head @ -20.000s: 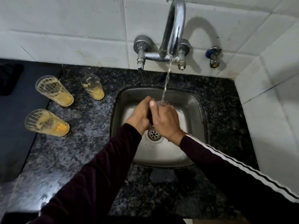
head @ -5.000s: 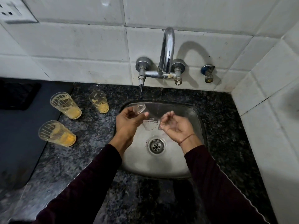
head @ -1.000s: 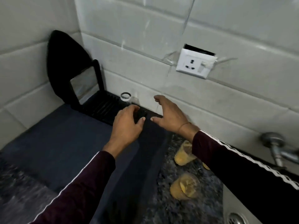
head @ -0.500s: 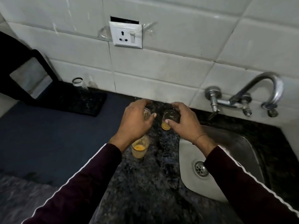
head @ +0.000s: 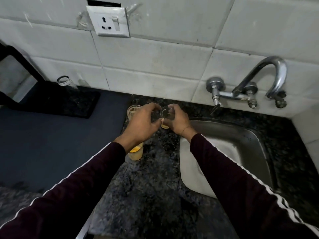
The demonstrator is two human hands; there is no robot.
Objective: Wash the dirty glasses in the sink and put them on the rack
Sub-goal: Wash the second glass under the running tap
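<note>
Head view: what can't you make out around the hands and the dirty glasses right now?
- Left hand: whether it grips anything; its own back hides the fingers.
- Near dirty glass: rim hidden under the left wrist.
- Far dirty glass: right side hidden behind the left hand.
- Glass held by right hand: base and contents mostly covered by fingers.
- Rack: left part cut off by the frame edge.
</note>
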